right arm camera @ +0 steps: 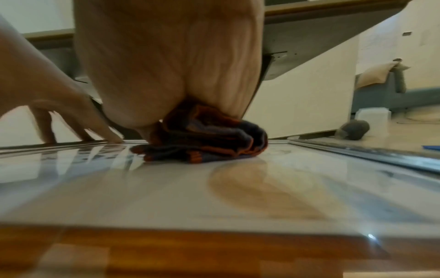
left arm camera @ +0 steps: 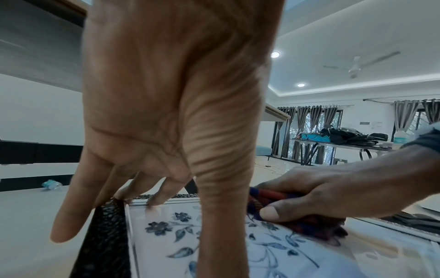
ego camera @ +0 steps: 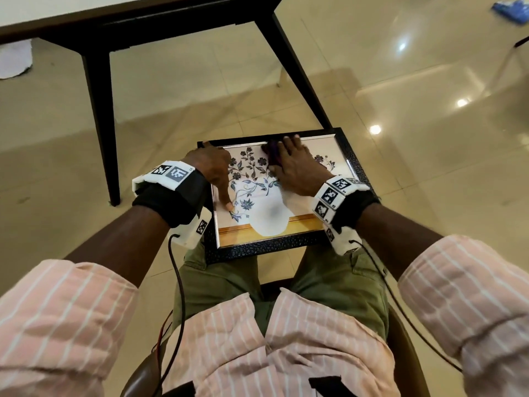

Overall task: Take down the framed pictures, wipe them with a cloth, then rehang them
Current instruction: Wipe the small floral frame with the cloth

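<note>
A black-framed picture (ego camera: 266, 247) of blue flowers in a white vase lies flat on my lap. My left hand (ego camera: 213, 167) rests on its far left corner, fingertips on the frame (left arm camera: 102, 235) edge and the thumb stretched straight down the glass. My right hand (ego camera: 294, 164) presses a bunched dark cloth (ego camera: 272, 151) with orange edging onto the glass near the far rail. The left wrist view shows the right thumb and fingers (left arm camera: 321, 190) pinching the cloth (left arm camera: 309, 220). In the right wrist view the cloth (right arm camera: 207, 143) sits under my palm (right arm camera: 166, 65) on the glass (right arm camera: 166, 188).
A dark wooden table (ego camera: 171, 21) stands just ahead, one leg (ego camera: 100, 110) to the left and another slanting down to the frame's far edge. Glossy tiled floor (ego camera: 415, 167) surrounds me. A blue item (ego camera: 512, 10) lies at the far right. Cables hang from both wrists.
</note>
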